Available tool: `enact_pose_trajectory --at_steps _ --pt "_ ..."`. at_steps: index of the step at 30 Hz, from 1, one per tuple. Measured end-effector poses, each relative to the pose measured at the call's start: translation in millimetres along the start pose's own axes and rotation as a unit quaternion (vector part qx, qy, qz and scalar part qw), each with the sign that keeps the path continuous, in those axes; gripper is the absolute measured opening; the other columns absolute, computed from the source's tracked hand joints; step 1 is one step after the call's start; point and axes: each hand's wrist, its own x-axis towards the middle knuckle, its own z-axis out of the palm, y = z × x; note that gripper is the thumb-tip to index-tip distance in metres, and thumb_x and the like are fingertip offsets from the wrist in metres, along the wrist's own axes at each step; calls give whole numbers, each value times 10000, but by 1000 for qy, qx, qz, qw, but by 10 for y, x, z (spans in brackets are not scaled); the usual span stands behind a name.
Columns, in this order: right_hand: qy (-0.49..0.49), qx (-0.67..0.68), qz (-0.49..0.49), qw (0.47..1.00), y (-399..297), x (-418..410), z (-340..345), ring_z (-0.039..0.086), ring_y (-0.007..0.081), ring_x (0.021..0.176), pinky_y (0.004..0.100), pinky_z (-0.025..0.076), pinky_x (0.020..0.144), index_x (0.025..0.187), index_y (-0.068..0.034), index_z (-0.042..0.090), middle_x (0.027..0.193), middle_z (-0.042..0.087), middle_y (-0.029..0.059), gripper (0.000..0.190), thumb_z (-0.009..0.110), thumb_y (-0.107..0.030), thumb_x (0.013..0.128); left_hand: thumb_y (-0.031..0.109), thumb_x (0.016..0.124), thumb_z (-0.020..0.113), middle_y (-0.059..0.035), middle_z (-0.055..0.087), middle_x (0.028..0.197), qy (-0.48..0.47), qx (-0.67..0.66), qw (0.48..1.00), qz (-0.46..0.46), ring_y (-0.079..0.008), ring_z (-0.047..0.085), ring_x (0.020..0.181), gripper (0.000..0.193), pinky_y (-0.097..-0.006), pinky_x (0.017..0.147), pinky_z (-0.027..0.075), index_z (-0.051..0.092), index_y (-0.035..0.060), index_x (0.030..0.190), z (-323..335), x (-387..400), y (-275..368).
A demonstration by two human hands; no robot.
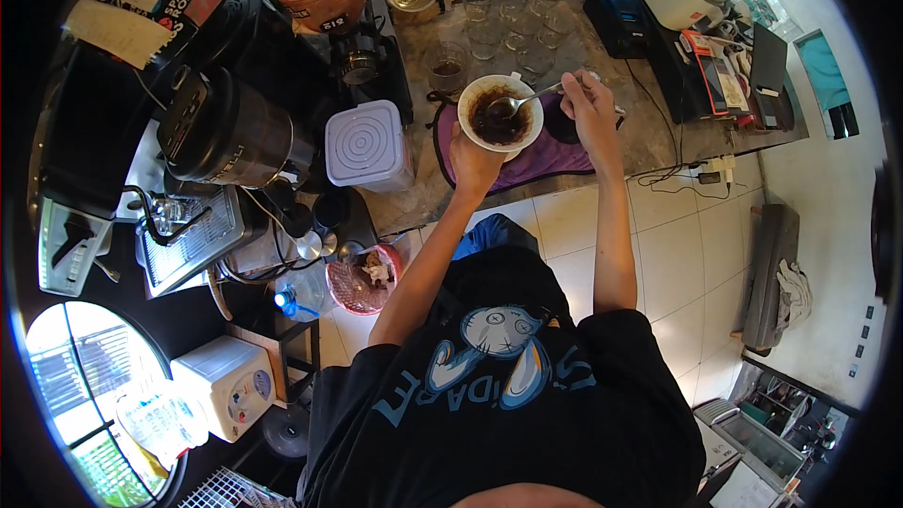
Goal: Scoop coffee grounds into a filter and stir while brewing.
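Observation:
My left hand holds a white cup above the counter's near edge. Dark brown liquid with grounds stuck round the inner wall shows inside it. Between the fingers of my right hand is the handle of a metal spoon, whose bowl rests in the dark contents. Under the cup lies a purple cloth with a black border. A glass with a little dark liquid stands just behind the cup, to its left.
Several empty clear glasses stand farther back. To the left are a lidded plastic tub, a coffee grinder and a black machine. A pink basket stands below the counter's left part. Cables hang over the edge at right.

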Motion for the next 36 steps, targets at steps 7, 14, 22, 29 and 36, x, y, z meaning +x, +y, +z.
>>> enact_pose_trajectory --at_steps 7,14,22,29,36 --pt "9 -203 -86 975 36 -31 16 396 120 582 318 359 554 878 31 537 607 459 91 258 586 -201 978 105 673 865 -141 658 1139 -3 10 1000 26 -303 648 1055 588 -382 926 499 602 1 1189 -27 21 34" --pt "-10 -175 -57 983 292 -27 49 358 43 559 234 277 508 779 -23 522 601 406 -37 312 567 -229 1009 134 650 858 -127 703 1064 12 -1 1000 17 -343 637 983 418 -421 848 514 708 42 1029 -17 23 49" --pt "-5 60 48 997 230 -34 12 376 32 567 213 265 506 762 -39 550 637 437 -48 271 584 -183 989 124 684 866 -149 686 1117 -13 25 1000 11 -301 667 1050 533 -385 903 516 634 6 1149 -23 8 22" --pt "0 12 -23 1000 6 -58 -11 369 31 569 209 275 516 784 -38 546 630 430 -51 266 589 -197 993 147 671 880 -152 678 1129 -17 44 998 29 -310 665 1046 582 -391 901 517 618 2 1170 4 -11 -86" --pt "10 -183 -100 978 -32 -66 25 391 76 589 251 338 550 833 4 537 628 426 -12 288 577 -227 1001 146 665 884 -157 672 1133 -10 36 999 9 -313 665 1043 620 -390 900 518 598 2 1196 1 3 7"
